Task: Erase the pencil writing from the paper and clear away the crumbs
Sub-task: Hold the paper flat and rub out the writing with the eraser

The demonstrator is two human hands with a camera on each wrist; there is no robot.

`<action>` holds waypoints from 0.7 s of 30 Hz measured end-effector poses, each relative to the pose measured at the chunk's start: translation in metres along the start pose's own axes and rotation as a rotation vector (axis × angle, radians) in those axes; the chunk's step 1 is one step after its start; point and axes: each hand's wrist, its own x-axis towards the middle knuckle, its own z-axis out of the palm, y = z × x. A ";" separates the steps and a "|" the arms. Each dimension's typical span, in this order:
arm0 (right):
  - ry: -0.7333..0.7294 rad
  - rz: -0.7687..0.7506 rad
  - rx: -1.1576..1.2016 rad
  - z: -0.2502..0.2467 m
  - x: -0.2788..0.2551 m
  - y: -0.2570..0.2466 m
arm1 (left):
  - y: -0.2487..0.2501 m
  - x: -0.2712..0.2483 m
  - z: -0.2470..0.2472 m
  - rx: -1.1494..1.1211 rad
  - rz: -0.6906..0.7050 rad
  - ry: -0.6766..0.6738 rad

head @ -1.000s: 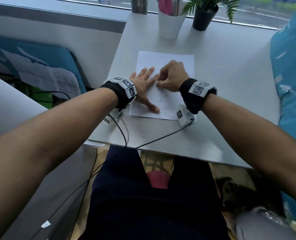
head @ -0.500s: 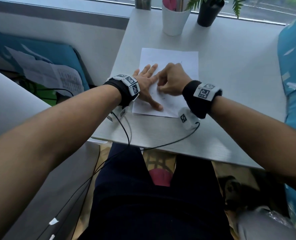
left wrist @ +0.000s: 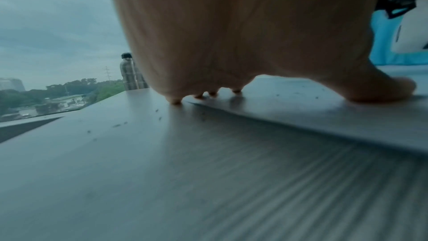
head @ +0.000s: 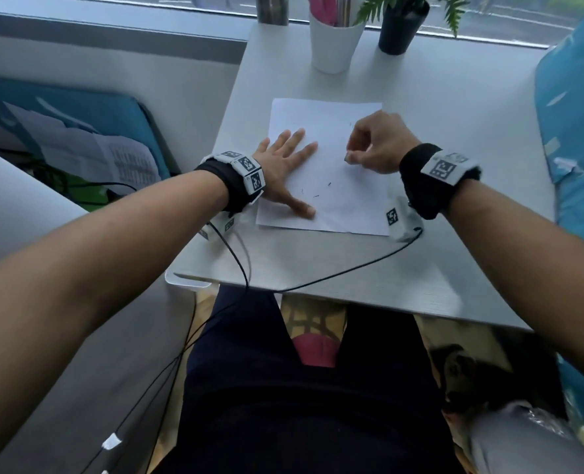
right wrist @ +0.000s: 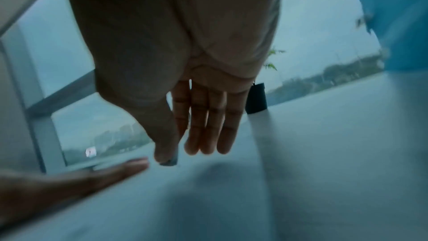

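Our right hand (head: 376,145) has swung toward three o'clock, pinching the eraser (right wrist: 169,161); our left hand (head: 285,165), fingers spread, pins the paper (head: 352,203). Crumbs (head: 329,184) remain.

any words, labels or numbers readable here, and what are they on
No text can be read.
Wristband tags: square black-and-white marker patterns, not letters.
Printed sheets left of the desk: lines of print, too small and blurred.
Paper: only faint stray pencil marks, no legible word.
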 end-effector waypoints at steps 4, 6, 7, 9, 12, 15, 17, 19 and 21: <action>-0.143 -0.047 -0.094 0.012 -0.017 0.012 | 0.000 -0.005 0.000 0.041 0.031 0.047; -0.135 -0.035 -0.076 0.014 -0.018 0.013 | 0.001 -0.007 -0.003 0.080 -0.016 0.057; -0.129 -0.028 -0.071 0.014 -0.018 0.013 | 0.002 -0.008 -0.005 0.104 -0.066 0.070; -0.122 -0.016 -0.062 0.014 -0.018 0.013 | 0.009 -0.012 -0.011 0.170 -0.168 0.134; -0.106 -0.015 -0.066 0.015 -0.017 0.013 | 0.038 -0.023 -0.010 0.189 -0.070 0.227; -0.079 -0.047 -0.085 0.014 -0.019 0.010 | 0.082 -0.036 0.009 0.134 0.312 0.093; -0.075 -0.041 -0.083 0.014 -0.019 0.010 | 0.099 -0.041 0.022 0.087 0.464 -0.038; -0.079 -0.029 -0.083 0.014 -0.020 0.010 | 0.097 -0.041 0.029 0.083 0.452 -0.069; -0.073 -0.025 -0.090 0.012 -0.020 0.009 | 0.080 -0.039 0.030 0.105 0.341 -0.036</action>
